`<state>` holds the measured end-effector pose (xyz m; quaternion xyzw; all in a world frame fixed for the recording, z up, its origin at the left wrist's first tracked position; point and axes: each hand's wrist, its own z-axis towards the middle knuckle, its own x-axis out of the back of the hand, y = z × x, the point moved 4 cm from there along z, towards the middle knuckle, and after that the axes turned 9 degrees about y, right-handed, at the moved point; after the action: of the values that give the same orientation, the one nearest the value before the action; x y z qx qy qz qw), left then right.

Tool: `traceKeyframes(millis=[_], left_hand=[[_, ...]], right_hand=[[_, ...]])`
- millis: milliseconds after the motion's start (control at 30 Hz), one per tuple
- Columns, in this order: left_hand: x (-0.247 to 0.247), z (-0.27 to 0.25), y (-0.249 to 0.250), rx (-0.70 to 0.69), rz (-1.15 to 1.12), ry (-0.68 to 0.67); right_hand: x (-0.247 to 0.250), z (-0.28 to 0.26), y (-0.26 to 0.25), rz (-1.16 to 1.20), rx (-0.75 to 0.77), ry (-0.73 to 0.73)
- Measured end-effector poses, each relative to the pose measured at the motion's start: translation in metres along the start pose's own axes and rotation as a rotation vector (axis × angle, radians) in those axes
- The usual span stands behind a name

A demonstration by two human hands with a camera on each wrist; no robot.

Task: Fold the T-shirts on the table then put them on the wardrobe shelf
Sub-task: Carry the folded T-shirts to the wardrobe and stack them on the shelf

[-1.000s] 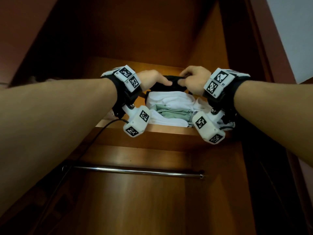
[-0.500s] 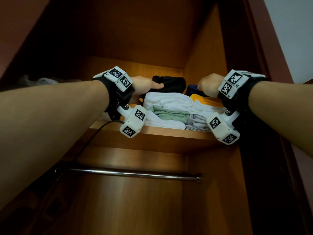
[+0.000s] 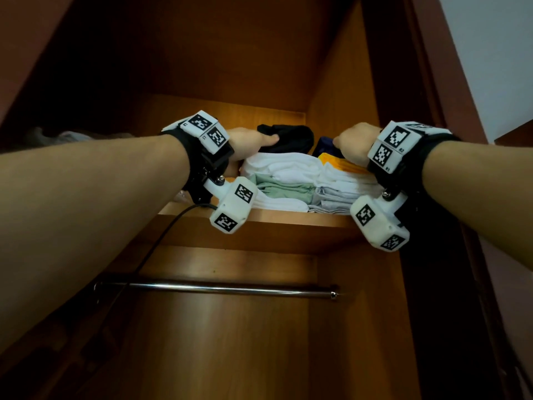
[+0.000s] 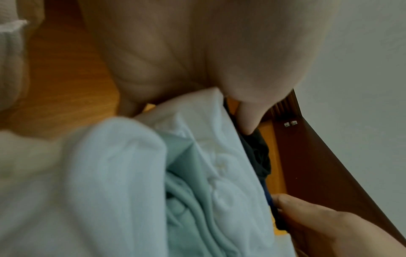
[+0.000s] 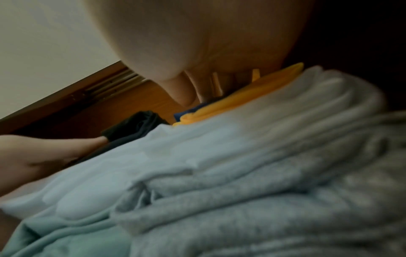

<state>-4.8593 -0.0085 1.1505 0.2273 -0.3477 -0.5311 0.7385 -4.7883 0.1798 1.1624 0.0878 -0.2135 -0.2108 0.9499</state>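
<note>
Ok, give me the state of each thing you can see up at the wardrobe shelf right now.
black T-shirt: folded, atop the left stack
left hand: fingers touching the black T-shirt
right hand: curled, on the yellow garment
wardrobe shelf: holds two stacks of folded clothes
hanging rail: bare

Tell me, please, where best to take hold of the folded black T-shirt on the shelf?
Probably at the near folded edge of the black T-shirt, coming from the open front. It lies atop the white stack, and the wardrobe's back wall blocks the far side.
</note>
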Motion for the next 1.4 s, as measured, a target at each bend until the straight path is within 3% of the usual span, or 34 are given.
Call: traceKeyframes(millis=[100,233,367,433,567,733,933,1067,1200,1400], left_hand=[[0.001,0.024,-0.010,0.054,-0.044,-0.058],[0.002,-0.019,-0.003,0.008,-0.016,0.039],[-0.001,-0.038,-0.010,0.034,0.184,-0.035],[-0.011,-0.048,-0.017,0.080,0.230,-0.114],[-0.010,-0.002,-0.043,0.182,0.228,-0.126],[-0.019,-0.036,-0.030,0.127,0.129,-0.043],[-0.017,-0.033,-0.033,0.098,0.143,-0.028],[-0.017,-0.031,-0.032,0.074,0.159,0.008],[-0.018,-0.033,-0.031,0.120,0.093,-0.023],[-0.020,-0.056,-0.023,0.068,0.003,-0.036]], right_hand=[[-0.013,0.006,-0.001,0.296,-0.040,0.042],[-0.034,-0.012,-0.002,0.669,-0.330,0.184],[-0.050,-0.047,-0.035,0.610,-0.443,0.470],[-0.059,-0.055,-0.043,0.576,-0.465,0.519],[-0.068,-0.050,-0.039,0.621,-0.458,0.446],[-0.071,-0.047,-0.035,0.646,-0.413,0.334],[-0.068,-0.063,-0.037,0.645,-0.375,0.344],[-0.070,-0.073,-0.041,0.585,-0.309,0.260],[-0.071,-0.069,-0.036,0.597,-0.316,0.223],[-0.069,-0.069,-0.036,0.618,-0.335,0.222]])
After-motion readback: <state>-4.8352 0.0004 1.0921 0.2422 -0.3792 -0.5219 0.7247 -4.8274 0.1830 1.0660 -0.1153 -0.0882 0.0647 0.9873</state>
